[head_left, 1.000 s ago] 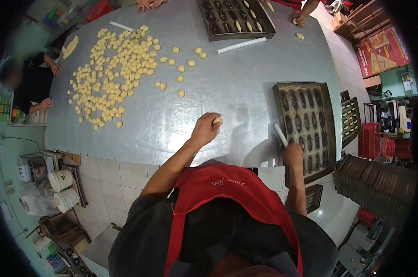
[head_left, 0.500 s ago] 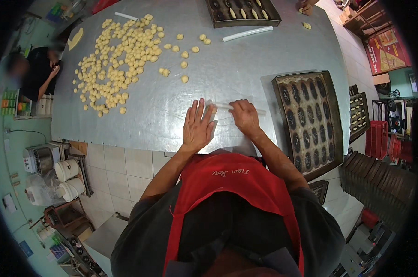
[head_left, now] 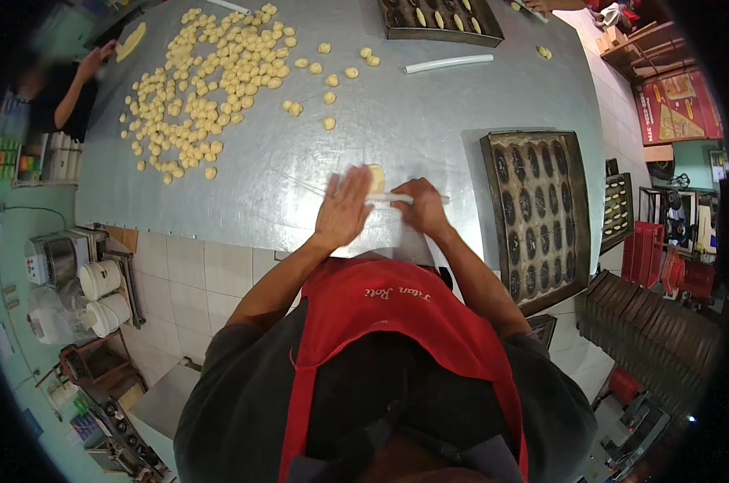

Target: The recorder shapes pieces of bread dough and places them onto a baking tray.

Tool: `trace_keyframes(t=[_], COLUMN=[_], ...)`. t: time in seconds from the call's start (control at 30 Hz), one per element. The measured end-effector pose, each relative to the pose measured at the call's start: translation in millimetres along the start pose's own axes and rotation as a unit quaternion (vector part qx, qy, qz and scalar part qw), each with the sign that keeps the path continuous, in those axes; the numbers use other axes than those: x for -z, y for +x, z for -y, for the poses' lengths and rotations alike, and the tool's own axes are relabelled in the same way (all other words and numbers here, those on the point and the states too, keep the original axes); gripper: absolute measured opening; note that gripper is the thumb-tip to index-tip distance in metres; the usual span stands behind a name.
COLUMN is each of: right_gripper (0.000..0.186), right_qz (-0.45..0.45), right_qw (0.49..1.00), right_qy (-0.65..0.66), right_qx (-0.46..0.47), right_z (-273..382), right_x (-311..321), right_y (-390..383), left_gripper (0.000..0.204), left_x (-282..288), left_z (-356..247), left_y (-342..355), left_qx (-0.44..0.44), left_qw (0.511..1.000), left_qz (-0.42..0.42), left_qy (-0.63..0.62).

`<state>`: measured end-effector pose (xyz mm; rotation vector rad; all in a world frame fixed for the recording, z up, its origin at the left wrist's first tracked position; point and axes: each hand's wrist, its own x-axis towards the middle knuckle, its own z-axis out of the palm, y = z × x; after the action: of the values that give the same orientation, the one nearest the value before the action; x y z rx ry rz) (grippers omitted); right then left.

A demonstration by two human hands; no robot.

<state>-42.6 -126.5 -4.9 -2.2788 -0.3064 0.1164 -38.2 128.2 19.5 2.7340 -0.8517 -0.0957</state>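
A small piece of pale yellow dough (head_left: 376,177) lies flattened on the metal table, just right of my left fingers. My left hand (head_left: 342,211) is slightly blurred, its fingers stretched out flat beside the dough; whether its palm rests on the dough or the pin is hidden. A thin white rolling pin (head_left: 380,197) crosses the near edge of the dough. Curled around the pin's right part is my right hand (head_left: 422,207), closed. Far left of my hands, many round dough balls (head_left: 211,80) are spread over the tabletop, with several loose ones (head_left: 330,97) nearer.
At right, a dark baking tray with oval hollows (head_left: 541,217) overhangs the table edge. A second tray (head_left: 445,34) holding dough pieces stands at the far side, near another white rod (head_left: 449,63). Co-workers' hands show at far left (head_left: 96,60) and far right (head_left: 545,5).
The rolling pin has come nearer to me, uncovering more of the flattened dough. My right hand has shifted slightly left in the picture. The left co-worker's arm has reached toward the table.
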Motion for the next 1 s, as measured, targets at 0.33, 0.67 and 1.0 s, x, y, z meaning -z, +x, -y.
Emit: trace_keyframes(t=[0.33,0.67,1.0], right_gripper=[0.057,0.035,0.079], right_qz=[-0.114,0.015,0.010], right_qw=[0.957,0.990,0.946], right_qy=[-0.226,-0.136,-0.322], right_qx=[0.144,-0.032,0.034], right_z=[28,48,96], right_x=[-23,-40,-65], right_y=[41,86,45], left_gripper=[0.057,0.039,0.063], left_x=[-7,13,38], left_z=[-9,1,224], left_y=[30,-18,-95], left_qx=[0.034,-0.013,0.389], left_qw=[0.985,0.972,0.842], left_qz=[-0.159,-0.031,-0.371], left_qy=[-0.062,-0.233,-0.039])
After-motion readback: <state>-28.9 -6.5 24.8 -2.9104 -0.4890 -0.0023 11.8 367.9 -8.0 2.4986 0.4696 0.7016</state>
